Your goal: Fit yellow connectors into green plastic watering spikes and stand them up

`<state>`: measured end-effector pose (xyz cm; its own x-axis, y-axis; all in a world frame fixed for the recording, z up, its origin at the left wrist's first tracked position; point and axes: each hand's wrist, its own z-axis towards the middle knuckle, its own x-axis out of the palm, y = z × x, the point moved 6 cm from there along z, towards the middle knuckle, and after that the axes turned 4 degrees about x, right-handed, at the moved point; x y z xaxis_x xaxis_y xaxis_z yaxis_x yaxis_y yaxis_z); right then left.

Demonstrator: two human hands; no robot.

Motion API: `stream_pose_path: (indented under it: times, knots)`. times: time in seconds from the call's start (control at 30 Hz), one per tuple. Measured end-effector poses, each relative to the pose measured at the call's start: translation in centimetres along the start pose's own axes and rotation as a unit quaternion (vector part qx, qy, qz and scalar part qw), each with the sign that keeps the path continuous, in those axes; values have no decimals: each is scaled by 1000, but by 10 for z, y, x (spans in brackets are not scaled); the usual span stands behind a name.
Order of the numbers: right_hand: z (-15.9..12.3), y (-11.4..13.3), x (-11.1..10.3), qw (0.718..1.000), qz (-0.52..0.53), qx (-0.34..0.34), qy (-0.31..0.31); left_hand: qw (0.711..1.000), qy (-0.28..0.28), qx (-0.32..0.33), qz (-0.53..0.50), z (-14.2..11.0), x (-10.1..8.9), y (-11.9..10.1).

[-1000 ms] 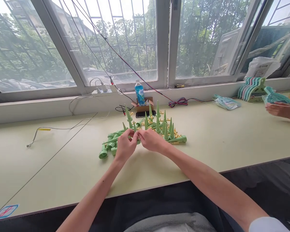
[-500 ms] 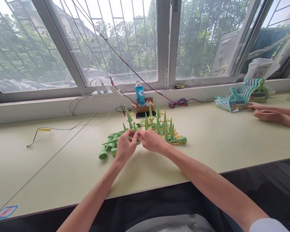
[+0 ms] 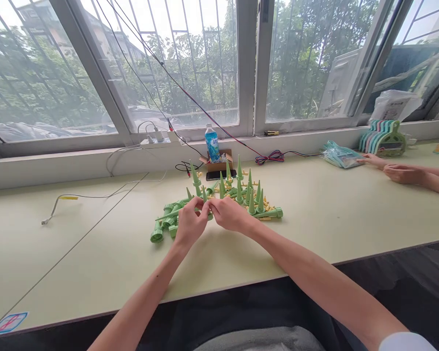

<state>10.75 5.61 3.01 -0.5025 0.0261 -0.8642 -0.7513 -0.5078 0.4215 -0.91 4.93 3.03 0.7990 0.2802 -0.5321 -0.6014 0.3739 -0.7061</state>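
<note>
My left hand (image 3: 192,220) and my right hand (image 3: 229,213) meet at the front of a pile of green plastic parts. Both are closed, fingertips pinched together around a green cone-shaped spike (image 3: 204,195), whose tip sticks up above the fingers. Most of it is hidden by the fingers, and any small part between them cannot be made out. Behind and right of my hands, several green cone spikes (image 3: 251,200) stand upright among small yellow valve-like pieces (image 3: 266,204). Left of my left hand lie green threaded spikes with wide caps (image 3: 156,235).
Behind the pile are a black phone (image 3: 221,174), a small cardboard box (image 3: 225,161) and a blue bottle (image 3: 212,144). A cable (image 3: 95,196) crosses the left table. At right, another person's hands (image 3: 402,170) are beside a bagged teal item (image 3: 342,155) and upright dustpan-like pieces (image 3: 386,138).
My hands stay almost in place, still pinched together. At right, the other person's bagged teal item has gone from raised to lying flat, and that person's hand has shifted left.
</note>
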Motion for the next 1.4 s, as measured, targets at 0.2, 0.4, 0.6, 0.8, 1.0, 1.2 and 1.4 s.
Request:
stream_pose_path:
  times: [0.2, 0.4, 0.6, 0.8, 1.0, 1.2, 1.4]
  knots:
    - [0, -1, 0, 1000, 1, -1, -2, 1000, -1, 0, 3, 0, 0, 0]
    - [1, -1, 0, 1000, 18, -4, -10, 1000, 0, -2, -2, 0, 0, 1]
    - [4, -5, 3, 998, 53, -16, -32, 1000, -4, -6, -5, 0, 0, 0]
    - [6, -8, 4, 993, 92, -40, -63, 999, -1, -17, -34, 0, 0, 3]
    - [6, -7, 2, 986, 138, -50, -80, 997, 4, -46, -65, 0, -1, 4]
    - [5, -4, 0, 980, 181, -58, -63, 983, 15, -115, -140, -2, 1, 9]
    - [5, -1, -3, 979, 185, -66, -48, 948, 38, -209, -236, -4, 9, 20]
